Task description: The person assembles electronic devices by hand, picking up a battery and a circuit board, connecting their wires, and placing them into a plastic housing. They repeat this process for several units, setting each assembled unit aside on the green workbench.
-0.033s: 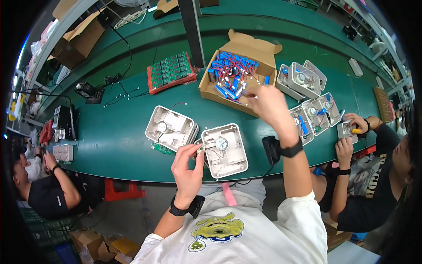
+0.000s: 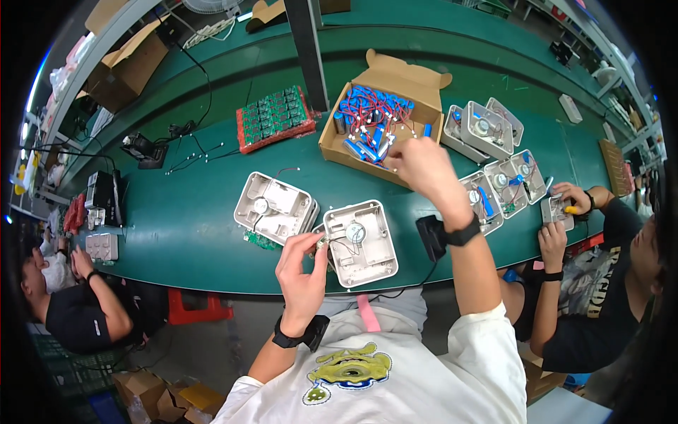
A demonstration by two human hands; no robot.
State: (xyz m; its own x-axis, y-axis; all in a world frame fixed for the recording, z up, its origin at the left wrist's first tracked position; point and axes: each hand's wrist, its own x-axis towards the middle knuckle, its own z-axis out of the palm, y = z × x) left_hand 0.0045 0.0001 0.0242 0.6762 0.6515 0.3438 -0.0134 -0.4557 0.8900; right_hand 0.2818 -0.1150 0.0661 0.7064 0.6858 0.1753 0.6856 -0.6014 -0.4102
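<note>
My left hand [image 2: 300, 275] pinches a small circuit board [image 2: 322, 242] at the left edge of a white plastic housing [image 2: 362, 268]. Inside that open housing sits a round speaker [image 2: 355, 232], with thin dark wires running toward the board. My right hand [image 2: 427, 169] hangs over the front right edge of a cardboard box [image 2: 337, 157]. Its fingers are drawn together, and whatever they hold, if anything, is hidden. Blue cylindrical batteries [image 2: 367, 150] with red and black leads and white plugs fill much of the box.
Stacked white housings [image 2: 272, 194] stand left of mine, over green boards. A red-wrapped stack of circuit boards [image 2: 275, 120] lies behind. More housings [image 2: 487, 127] are at the right, near a co-worker's hands [image 2: 554, 237]. A metal post [image 2: 308, 56] rises behind the box.
My right hand has shifted slightly left and nearer to me at the battery box. The left hand stays in place with the circuit board.
</note>
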